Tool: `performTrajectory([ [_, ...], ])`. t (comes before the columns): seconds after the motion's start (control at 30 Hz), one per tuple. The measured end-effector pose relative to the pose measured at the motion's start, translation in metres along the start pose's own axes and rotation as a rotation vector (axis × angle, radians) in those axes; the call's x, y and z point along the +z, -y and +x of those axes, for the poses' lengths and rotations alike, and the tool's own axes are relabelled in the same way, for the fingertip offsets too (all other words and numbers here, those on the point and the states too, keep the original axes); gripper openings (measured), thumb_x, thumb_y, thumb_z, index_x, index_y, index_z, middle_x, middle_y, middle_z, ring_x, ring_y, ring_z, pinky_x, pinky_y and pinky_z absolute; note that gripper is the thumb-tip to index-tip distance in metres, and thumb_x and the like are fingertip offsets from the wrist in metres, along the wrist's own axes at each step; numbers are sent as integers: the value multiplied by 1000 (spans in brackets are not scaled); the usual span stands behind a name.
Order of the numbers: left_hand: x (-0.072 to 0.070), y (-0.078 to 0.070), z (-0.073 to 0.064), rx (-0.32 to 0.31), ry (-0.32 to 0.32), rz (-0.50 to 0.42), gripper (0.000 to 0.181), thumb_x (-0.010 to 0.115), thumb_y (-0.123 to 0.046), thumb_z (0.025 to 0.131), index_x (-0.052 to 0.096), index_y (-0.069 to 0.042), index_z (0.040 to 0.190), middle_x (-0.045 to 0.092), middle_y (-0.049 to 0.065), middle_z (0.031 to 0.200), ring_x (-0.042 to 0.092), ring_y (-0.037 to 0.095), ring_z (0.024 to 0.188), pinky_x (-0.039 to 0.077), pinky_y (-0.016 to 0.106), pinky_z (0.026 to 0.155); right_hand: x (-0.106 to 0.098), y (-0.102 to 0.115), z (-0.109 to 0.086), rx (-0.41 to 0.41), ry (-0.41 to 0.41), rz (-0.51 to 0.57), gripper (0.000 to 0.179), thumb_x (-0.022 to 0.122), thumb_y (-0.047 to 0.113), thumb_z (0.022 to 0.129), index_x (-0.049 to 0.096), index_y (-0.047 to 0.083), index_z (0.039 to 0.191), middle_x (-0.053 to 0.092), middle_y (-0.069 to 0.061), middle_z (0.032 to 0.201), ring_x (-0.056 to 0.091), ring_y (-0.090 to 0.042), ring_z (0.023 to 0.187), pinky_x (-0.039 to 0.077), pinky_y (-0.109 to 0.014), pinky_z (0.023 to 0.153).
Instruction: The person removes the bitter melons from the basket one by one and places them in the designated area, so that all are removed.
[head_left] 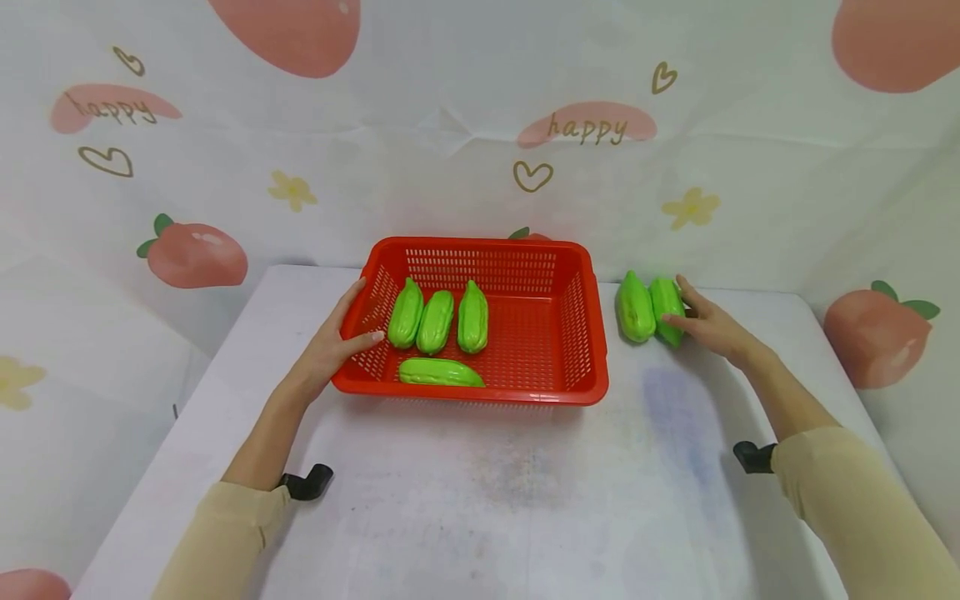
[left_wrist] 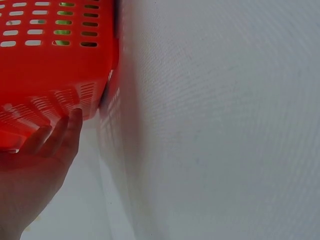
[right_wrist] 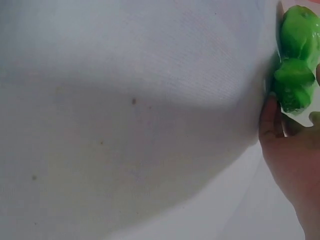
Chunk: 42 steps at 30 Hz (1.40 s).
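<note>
My left hand (head_left: 326, 354) holds the left end of the red plastic basket (head_left: 540, 396). In the head view the thumb crosses the rim, while the left wrist view has the fingers (left_wrist: 74, 131) along the slotted outer wall. Several glossy green ribbed fruits lie inside: three stand side by side at the left, and one fruit (head_left: 441, 372) lies crosswise near the front wall. To the right of the basket, my right hand (head_left: 712, 325) grips a green ribbed fruit (head_left: 666, 292), thumb on one side and fingers on the other. Another green fruit (head_left: 635, 308) lies against its left side.
The basket and the two outside fruits stand at the back of a white table (head_left: 465, 508). Directly behind rises a white backdrop (head_left: 420, 192) printed with peaches, hearts and lettering. Black wrist mounts (head_left: 307, 482) project from both forearms.
</note>
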<state>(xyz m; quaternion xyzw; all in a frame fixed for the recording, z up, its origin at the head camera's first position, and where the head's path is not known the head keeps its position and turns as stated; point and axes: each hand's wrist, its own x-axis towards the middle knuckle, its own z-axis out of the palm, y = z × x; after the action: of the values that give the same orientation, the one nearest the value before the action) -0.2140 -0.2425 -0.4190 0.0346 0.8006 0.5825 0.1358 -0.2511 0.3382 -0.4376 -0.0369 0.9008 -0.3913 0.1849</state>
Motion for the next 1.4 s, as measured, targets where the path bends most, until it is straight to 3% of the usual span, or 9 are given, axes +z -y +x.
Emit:
performTrajectory([
  [0.27, 1, 1, 1, 3, 7, -17, 83, 63, -29, 95, 10, -46, 157, 30, 9, 154, 49, 33, 122, 57, 36, 84, -1, 4, -5, -11, -32, -14, 87, 55, 37, 101, -8, 18, 159, -1, -22, 163, 21, -53, 142, 23, -65, 111],
  [0.4, 1, 1, 1, 6, 4, -18, 84, 63, -29, 95, 9, -45, 157, 31, 9, 154, 48, 32, 123, 56, 36, 85, 1, 7, -8, -28, -83, -51, 84, 55, 36, 101, -2, 16, 160, 10, -27, 161, 25, -53, 140, 29, -66, 108],
  [0.53, 0, 1, 1, 6, 3, -21, 83, 63, -29, 95, 10, -45, 157, 32, 9, 153, 47, 32, 124, 56, 37, 85, 3, 10, -9, -82, -145, -49, 81, 56, 32, 101, 4, 14, 160, 14, -28, 160, 24, -53, 140, 28, -68, 106],
  [0.67, 0, 2, 1, 7, 6, -24, 83, 63, -28, 96, 10, -45, 157, 32, 10, 153, 48, 32, 123, 57, 37, 84, 5, 12, -11, -133, -230, -19, 77, 58, 28, 101, 11, 15, 160, 18, -21, 162, 29, -51, 139, 31, -66, 105],
  [0.77, 1, 2, 2, 8, 5, -25, 83, 63, -28, 95, 10, -45, 157, 33, 10, 153, 48, 32, 123, 57, 36, 84, 7, 14, -13, -178, -300, 31, 74, 61, 23, 100, 18, 16, 160, 24, -16, 161, 35, -46, 138, 38, -59, 104],
  [0.9, 0, 2, 0, 10, 7, -23, 83, 63, -28, 96, 10, -45, 157, 32, 10, 153, 48, 32, 122, 57, 36, 84, 14, 21, -13, -259, -403, 88, 68, 64, 12, 97, 32, 13, 156, 36, -16, 156, 44, -38, 132, 45, -37, 102],
  [1.03, 0, 2, -1, 12, 10, -23, 83, 62, -27, 96, 9, -44, 158, 31, 11, 153, 47, 32, 123, 57, 35, 85, 22, 37, -19, -332, -483, 127, 63, 65, 1, 94, 41, 9, 151, 45, -21, 148, 54, -16, 121, 47, -19, 92],
  [1.17, 0, 1, -2, 12, 11, -17, 84, 63, -28, 96, 8, -43, 158, 30, 10, 154, 46, 32, 123, 56, 35, 85, 31, 60, -28, -431, -535, 168, 58, 65, -7, 89, 49, 1, 145, 53, -23, 140, 54, 4, 107, 49, -16, 88],
  [1.4, 0, 1, -2, 21, 8, -2, 84, 63, -30, 95, 9, -44, 158, 29, 9, 155, 44, 32, 125, 56, 31, 85, 41, 69, -23, -576, -499, 325, 55, 62, -14, 88, 52, -2, 141, 62, 0, 133, 61, -4, 107, 49, -15, 90],
])
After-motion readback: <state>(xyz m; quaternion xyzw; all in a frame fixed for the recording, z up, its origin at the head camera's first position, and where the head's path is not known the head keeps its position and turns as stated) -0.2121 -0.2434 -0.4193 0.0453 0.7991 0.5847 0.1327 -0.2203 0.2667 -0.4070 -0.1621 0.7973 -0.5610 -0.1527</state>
